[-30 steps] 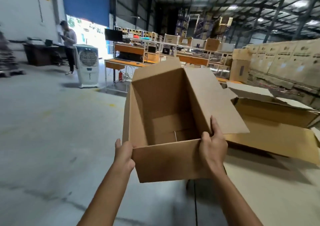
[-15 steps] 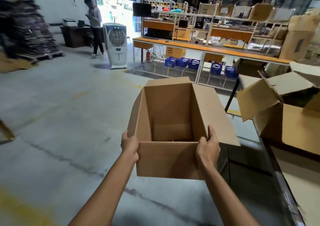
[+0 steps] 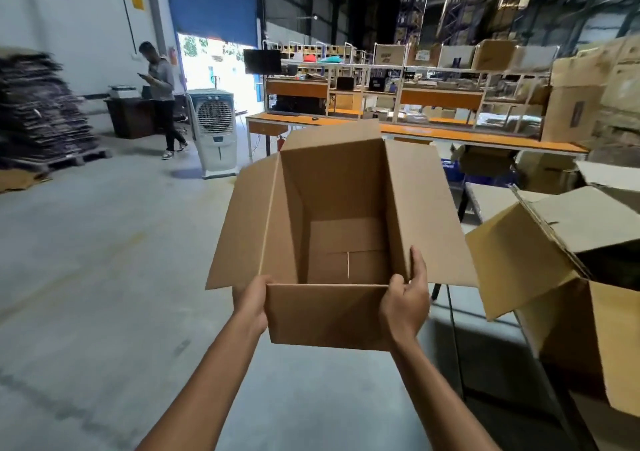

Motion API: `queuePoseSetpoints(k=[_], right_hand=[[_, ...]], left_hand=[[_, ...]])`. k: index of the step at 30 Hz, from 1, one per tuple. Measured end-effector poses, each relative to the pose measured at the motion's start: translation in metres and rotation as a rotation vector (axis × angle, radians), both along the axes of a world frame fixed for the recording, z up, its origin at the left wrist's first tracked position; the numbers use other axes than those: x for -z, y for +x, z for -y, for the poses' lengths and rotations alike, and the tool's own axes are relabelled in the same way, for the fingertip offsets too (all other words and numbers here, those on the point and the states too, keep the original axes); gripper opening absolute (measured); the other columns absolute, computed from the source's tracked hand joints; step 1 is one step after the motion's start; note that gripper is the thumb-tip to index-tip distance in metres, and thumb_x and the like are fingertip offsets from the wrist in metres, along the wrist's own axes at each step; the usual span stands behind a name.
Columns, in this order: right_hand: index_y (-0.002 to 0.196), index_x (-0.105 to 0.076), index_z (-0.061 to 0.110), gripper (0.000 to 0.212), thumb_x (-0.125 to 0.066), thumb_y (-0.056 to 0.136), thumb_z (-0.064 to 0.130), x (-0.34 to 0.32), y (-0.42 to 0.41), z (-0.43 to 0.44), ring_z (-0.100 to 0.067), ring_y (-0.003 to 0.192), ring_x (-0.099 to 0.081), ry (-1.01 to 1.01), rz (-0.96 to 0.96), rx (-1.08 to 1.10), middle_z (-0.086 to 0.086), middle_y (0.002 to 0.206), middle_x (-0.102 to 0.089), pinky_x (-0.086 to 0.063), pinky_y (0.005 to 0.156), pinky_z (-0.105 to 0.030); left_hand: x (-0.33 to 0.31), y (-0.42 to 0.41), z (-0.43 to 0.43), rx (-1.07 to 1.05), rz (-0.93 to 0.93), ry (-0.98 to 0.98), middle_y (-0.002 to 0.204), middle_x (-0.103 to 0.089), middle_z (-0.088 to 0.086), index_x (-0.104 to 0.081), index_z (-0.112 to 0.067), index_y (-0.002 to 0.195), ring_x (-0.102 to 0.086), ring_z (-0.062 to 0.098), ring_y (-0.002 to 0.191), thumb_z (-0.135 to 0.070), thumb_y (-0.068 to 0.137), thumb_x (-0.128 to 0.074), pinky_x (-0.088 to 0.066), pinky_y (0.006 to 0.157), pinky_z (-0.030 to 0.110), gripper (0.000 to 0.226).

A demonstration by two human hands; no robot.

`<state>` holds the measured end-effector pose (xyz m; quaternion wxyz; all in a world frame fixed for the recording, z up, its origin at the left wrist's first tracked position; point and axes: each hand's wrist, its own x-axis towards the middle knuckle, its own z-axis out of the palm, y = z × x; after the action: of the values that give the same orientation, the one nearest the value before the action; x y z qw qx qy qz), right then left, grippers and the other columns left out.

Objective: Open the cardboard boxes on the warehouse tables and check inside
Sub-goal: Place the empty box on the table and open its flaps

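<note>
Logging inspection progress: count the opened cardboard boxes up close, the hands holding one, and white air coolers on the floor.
Open brown cardboard boxes: 2, the held box and the table box at right.
Bare hands gripping the held box: 2, left hand, right hand.
White floor-standing air cooler: 1.
Total: 5.

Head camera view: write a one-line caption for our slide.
Left hand and right hand grip an open, empty cardboard box over the warehouse floor; another opened box stands at right.
</note>
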<state>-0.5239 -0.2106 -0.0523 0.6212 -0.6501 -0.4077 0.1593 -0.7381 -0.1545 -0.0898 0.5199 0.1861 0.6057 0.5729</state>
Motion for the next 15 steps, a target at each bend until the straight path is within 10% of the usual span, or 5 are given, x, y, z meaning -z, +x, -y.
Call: queuePoseSetpoints(k=[5,9,15], right_hand=[[0.15,-0.042,0.023,0.058,-0.045,0.097,-0.001,-0.05,0.057,-0.079,-0.002,0.124,-0.051,0.162,-0.075,0.046,0.002,0.149,-0.048,-0.041,0.101,-0.019],[0.149,-0.042,0.014,0.059,-0.045,0.095,-0.008,-0.084,0.085,-0.121,0.037,0.088,-0.043,0.321,-0.107,0.071,0.01,0.139,-0.045,-0.036,0.068,0.008],[0.153,-0.034,0.018,0.066,-0.047,0.092,-0.006,-0.135,0.124,-0.188,0.026,0.09,-0.048,0.414,-0.028,0.181,0.005,0.148,-0.044,-0.033,0.07,0.008]], left_hand=[[-0.062,0.063,-0.09,-0.061,-0.001,0.182,0.098,-0.059,0.014,-0.052,0.0,0.119,-0.058,0.023,0.077,-0.005,0.082,-0.06,-0.044,0.059,0.028,0.038],[-0.099,0.098,-0.147,-0.106,0.023,0.354,0.113,-0.063,0.012,-0.051,-0.013,0.126,-0.061,0.024,0.088,-0.006,0.078,-0.062,-0.048,0.066,0.03,0.05],[-0.151,0.154,-0.236,-0.083,0.06,0.44,0.097,-0.053,0.009,-0.048,-0.008,0.103,-0.053,0.024,0.08,-0.006,0.071,-0.059,-0.044,0.069,0.034,0.034]])
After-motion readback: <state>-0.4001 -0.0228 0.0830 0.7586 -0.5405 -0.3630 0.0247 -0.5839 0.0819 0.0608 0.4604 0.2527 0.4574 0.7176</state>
